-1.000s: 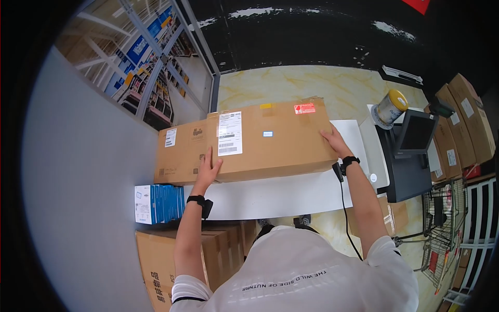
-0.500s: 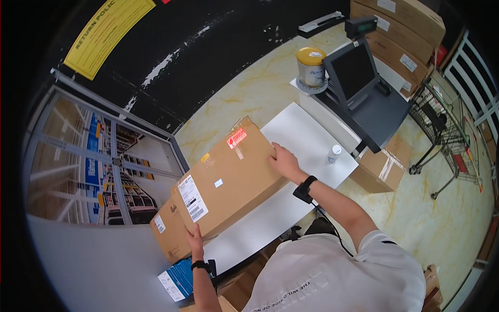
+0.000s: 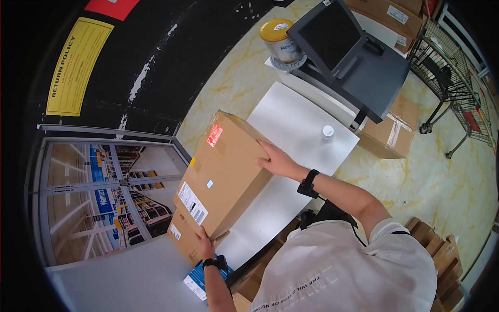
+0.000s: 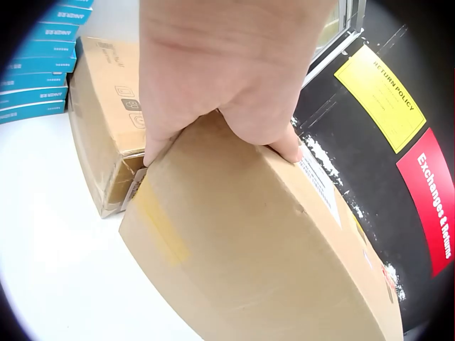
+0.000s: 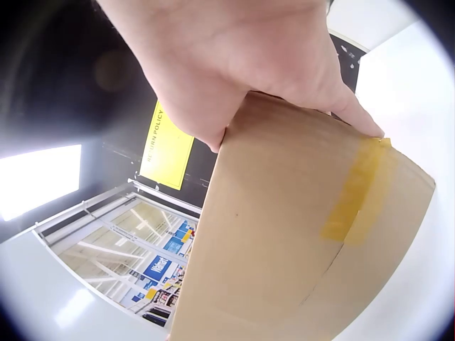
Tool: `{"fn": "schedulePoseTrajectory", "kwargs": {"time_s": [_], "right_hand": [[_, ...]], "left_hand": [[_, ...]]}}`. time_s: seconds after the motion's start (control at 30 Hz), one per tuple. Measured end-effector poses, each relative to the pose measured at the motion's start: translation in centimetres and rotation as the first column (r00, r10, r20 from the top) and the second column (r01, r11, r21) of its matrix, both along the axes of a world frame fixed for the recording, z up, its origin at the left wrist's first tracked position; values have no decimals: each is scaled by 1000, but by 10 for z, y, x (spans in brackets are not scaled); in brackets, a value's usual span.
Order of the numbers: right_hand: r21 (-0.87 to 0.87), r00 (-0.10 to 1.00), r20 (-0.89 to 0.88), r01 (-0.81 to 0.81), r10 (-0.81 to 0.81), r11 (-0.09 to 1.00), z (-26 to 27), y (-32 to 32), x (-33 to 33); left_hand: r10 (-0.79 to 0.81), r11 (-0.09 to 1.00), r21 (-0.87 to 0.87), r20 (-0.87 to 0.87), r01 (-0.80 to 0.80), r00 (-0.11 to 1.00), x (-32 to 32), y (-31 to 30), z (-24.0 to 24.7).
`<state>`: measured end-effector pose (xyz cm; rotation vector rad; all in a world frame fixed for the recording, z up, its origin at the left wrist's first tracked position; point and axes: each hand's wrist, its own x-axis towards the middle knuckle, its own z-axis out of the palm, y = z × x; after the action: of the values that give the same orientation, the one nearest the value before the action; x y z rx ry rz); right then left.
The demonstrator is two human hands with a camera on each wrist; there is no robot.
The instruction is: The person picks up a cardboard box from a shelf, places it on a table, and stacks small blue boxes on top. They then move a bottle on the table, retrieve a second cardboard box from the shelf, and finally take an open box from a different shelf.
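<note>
A long brown cardboard box (image 3: 234,156) with a white shipping label and a red sticker lies over the white table (image 3: 291,114). At its near left corner my left hand (image 3: 206,246) grips it, thumb on the labelled face and fingers round the end, as the left wrist view shows (image 4: 227,78). My right hand (image 3: 280,161) holds the box's right end; in the right wrist view the hand (image 5: 249,64) spans the taped end (image 5: 298,213). A second brown box (image 3: 182,236) sits against the left end, beside blue boxes (image 3: 196,281).
A small white-capped bottle (image 3: 327,133) stands on the table, right of the box. Beyond are a yellow-lidded tin (image 3: 280,39), a monitor (image 3: 327,36), a floor carton (image 3: 390,130) and a shopping cart (image 3: 452,83). A grey wall is at the left.
The view has turned, and the long box appears steeper, its right end now pointing away from my body. Both hands have stayed on it.
</note>
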<state>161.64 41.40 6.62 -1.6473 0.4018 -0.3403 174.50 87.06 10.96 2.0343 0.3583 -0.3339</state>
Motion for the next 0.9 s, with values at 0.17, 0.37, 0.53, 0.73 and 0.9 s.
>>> {"fn": "schedulePoseTrajectory", "kwargs": {"time_s": [0.17,0.37,0.53,0.73,0.9], "right_hand": [[-32,998,-11,-64,64,997,-10,-4,10],[-113,993,-31,-114,111,987,-9,-10,14],[-496,970,-213,-210,116,842,24,-25,-50],[-430,841,-381,-528,383,732,38,-71,-162],[-390,903,-419,-274,96,879,36,-55,-258]], "left_hand": [[-31,999,-21,35,32,999,7,15,-15],[-191,721,652,513,-235,837,0,-1,-42],[-647,614,789,492,16,582,-33,-101,-8],[-899,340,906,235,252,370,-13,-135,-19],[-918,315,900,209,299,338,-4,-130,-26]]}}
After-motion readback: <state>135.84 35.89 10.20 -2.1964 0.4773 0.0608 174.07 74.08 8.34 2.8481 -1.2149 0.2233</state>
